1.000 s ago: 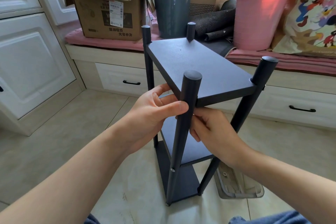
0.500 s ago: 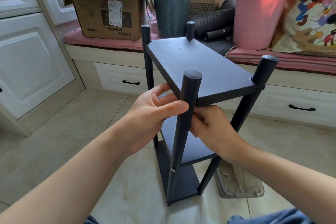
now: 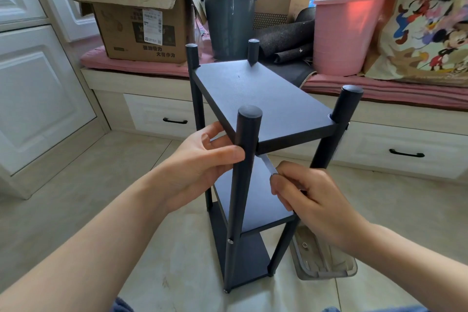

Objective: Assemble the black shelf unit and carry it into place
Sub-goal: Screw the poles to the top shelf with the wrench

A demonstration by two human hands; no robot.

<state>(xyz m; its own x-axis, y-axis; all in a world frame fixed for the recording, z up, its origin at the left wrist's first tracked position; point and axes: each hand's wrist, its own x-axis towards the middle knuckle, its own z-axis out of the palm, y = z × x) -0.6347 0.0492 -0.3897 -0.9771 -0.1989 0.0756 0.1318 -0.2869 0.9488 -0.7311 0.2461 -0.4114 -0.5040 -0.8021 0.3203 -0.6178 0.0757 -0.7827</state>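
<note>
Between both hands' fingers [image 3: 229,156] stands shelf unit [image 3: 263,101].

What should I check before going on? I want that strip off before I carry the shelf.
1. Left hand steadying the near post: ok, thumb and fingers wrap it just under the top board.
2. Right hand grip on the pale strip: ok, pinched at its lower end.
3. Strip free of the shelf: not ok, its upper end sits at the corner under the top board.
4. All three boards in place: ok.
5. Screws tight: cannot tell; only one screw head shows.
6. Floor beside the base: not ok, a clear tray lies close to it.
</note>
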